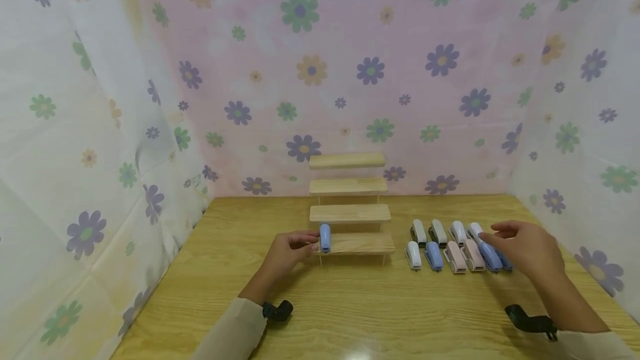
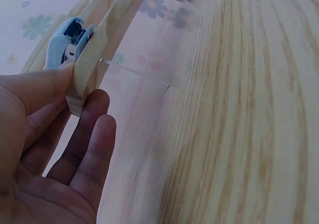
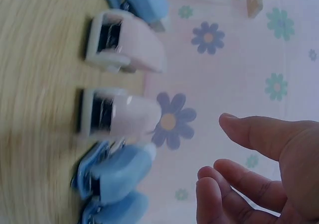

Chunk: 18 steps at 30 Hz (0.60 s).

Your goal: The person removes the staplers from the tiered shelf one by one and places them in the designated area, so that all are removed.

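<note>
A small blue stapler (image 1: 325,238) stands on the left end of the lowest step of a wooden stepped rack (image 1: 357,244). My left hand (image 1: 294,249) is at that end, thumb and forefinger beside the stapler's left side. From the left wrist view, the thumb tip touches near the base of the stapler (image 2: 61,45), with other fingers below the step (image 2: 94,55). To the right, my right hand (image 1: 530,249) hovers over the right end of the stapler group, holding nothing. Its fingers are loosely bent and apart from the pink stapler (image 3: 132,115) and blue staplers (image 3: 119,171).
Two rows of small staplers stand right of the rack: grey ones (image 1: 438,233) and white ones (image 1: 457,232) behind, white, blue (image 1: 433,256) and pink ones (image 1: 454,257) in front. Flowered cloth (image 1: 340,71) hangs behind and at both sides of the wooden table (image 1: 360,304).
</note>
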Each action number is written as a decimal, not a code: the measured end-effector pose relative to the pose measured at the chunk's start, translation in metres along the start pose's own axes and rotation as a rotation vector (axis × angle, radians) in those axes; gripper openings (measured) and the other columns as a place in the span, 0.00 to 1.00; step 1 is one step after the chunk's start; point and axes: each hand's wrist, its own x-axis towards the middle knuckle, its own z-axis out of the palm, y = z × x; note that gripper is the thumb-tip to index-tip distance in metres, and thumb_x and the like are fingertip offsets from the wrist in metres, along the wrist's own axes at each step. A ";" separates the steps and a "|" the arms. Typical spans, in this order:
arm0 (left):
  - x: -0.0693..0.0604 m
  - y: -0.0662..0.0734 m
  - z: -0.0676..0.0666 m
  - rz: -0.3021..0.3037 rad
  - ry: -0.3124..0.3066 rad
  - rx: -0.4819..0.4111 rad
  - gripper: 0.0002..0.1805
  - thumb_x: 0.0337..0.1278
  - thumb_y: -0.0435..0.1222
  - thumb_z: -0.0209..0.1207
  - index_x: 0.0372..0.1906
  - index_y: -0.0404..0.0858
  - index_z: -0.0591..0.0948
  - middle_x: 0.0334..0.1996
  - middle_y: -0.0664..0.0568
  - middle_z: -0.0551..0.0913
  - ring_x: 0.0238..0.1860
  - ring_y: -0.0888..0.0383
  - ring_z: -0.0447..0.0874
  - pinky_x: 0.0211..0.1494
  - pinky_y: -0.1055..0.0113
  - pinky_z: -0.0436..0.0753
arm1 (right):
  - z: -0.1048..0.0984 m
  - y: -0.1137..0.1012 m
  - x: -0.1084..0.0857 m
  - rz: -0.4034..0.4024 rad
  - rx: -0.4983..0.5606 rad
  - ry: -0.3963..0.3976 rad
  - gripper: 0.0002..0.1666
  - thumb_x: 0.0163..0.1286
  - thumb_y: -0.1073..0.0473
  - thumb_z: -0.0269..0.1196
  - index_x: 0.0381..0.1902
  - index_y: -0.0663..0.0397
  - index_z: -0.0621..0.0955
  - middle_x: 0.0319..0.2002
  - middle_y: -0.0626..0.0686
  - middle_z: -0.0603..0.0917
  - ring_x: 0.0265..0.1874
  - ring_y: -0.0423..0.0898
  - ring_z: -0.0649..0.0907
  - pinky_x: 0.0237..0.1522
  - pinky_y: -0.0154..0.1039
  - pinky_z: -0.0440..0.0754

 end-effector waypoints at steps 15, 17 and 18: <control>0.003 -0.004 -0.001 0.007 -0.012 0.000 0.12 0.64 0.40 0.71 0.49 0.41 0.91 0.62 0.50 0.85 0.59 0.51 0.85 0.49 0.70 0.86 | 0.029 -0.074 -0.001 -0.115 0.122 0.070 0.37 0.70 0.30 0.63 0.58 0.54 0.86 0.53 0.66 0.87 0.25 0.46 0.84 0.19 0.42 0.76; 0.003 -0.004 -0.001 0.006 -0.006 -0.002 0.12 0.64 0.40 0.71 0.49 0.41 0.91 0.62 0.50 0.85 0.59 0.51 0.85 0.49 0.70 0.86 | 0.031 -0.083 0.001 -0.126 0.139 0.070 0.36 0.70 0.30 0.64 0.58 0.53 0.86 0.52 0.65 0.87 0.27 0.46 0.84 0.20 0.42 0.77; 0.003 -0.003 -0.001 0.005 -0.003 -0.004 0.12 0.64 0.40 0.71 0.49 0.41 0.91 0.62 0.50 0.85 0.59 0.51 0.85 0.48 0.70 0.86 | 0.032 -0.087 0.002 -0.133 0.142 0.071 0.36 0.70 0.30 0.64 0.58 0.53 0.86 0.51 0.64 0.88 0.28 0.47 0.85 0.21 0.41 0.78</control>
